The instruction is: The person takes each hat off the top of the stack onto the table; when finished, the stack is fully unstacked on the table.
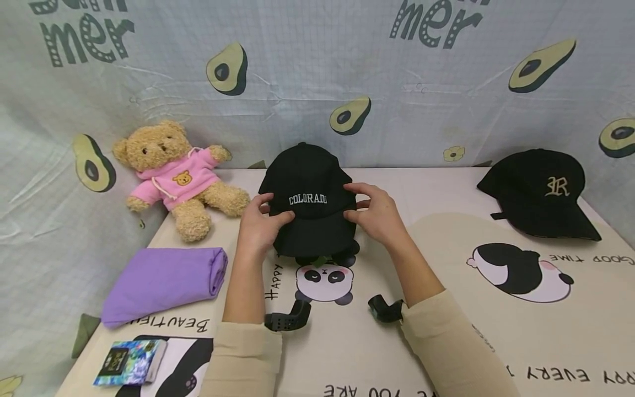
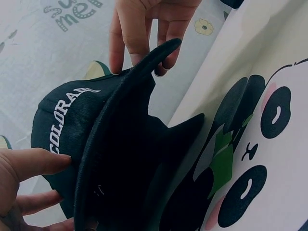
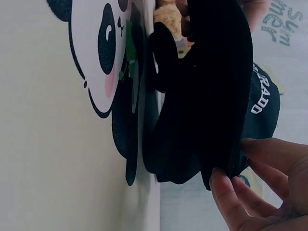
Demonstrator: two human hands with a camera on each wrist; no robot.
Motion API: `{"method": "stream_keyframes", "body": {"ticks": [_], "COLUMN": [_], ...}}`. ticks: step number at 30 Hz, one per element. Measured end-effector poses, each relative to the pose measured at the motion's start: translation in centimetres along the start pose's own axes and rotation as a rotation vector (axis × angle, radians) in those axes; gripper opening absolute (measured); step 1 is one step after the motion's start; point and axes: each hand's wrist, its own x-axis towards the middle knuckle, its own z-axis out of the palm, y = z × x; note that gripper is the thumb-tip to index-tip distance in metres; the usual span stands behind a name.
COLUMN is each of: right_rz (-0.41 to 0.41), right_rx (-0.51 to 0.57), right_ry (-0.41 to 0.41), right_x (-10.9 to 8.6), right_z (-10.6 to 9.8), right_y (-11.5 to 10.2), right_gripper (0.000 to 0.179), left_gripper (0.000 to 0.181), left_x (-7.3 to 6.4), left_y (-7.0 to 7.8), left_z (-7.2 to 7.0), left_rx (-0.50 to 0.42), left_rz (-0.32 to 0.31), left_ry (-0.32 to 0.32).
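Looks forward and down from the head; from each wrist, peers sideways, close, at the shared black fabric COLORADO cap [image 1: 308, 175].

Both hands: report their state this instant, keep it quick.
Left hand: closed, holding the black COLORADO cap at one side.
Right hand: closed, holding the same cap at its opposite side.

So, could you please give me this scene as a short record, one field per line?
Held item: black COLORADO cap, brim toward the person
Left hand: grips the cap's left side
Right hand: grips the cap's right side
Second cap: black, gold-coloured emblem, far right, untouched
Toy: teddy bear in pink hoodie, back left
Cloth: folded purple cloth, in front of the bear
Small item: multicoloured packet, front left; contents not visible
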Motion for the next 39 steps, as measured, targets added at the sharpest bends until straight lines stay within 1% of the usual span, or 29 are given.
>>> {"method": "stream_keyframes", "body": {"ticks": [6,14,22,28,34,39], "right_rz": [-0.007,0.003,0.018,0.02,0.026,0.018], "right_rx": [0.008,0.014,0.019,0.034,0.05,0.063], "right_ry": [0.008,0.004,-0.006,0.003,0.007,0.012], "right_x": [0.0,0.0,-0.1,-0.1,-0.2,-0.3], "right_z": [-0.3,-0.9,-1.2,-1.6,-1.9,-2.1], "right_y": [0.0,-0.2,-0.5,-0.6,-0.7,-0.9], "right_gripper": [0.058,0.058,0.059,0.059,0.06,0.06], "left_gripper": [0.07,0.07,0.069,0.069,0.07,0.07], "left_x": [-0.1,-0.4,-0.5,-0.5,-0.6,-0.6], "left_y": [0.1,0.8,1.1,1.3,1.3,1.3], "left_z": [0.2,0.5,0.6,0.8,0.9,0.9], "left_rx": [0.005,0.008,0.002,-0.001,0.02,0.017], "left_rz": [0.016,0.04,0.038,0.037,0.048,0.049], "left_ry": [0.012,0.019,0.024,0.024,0.025,0.022]}}
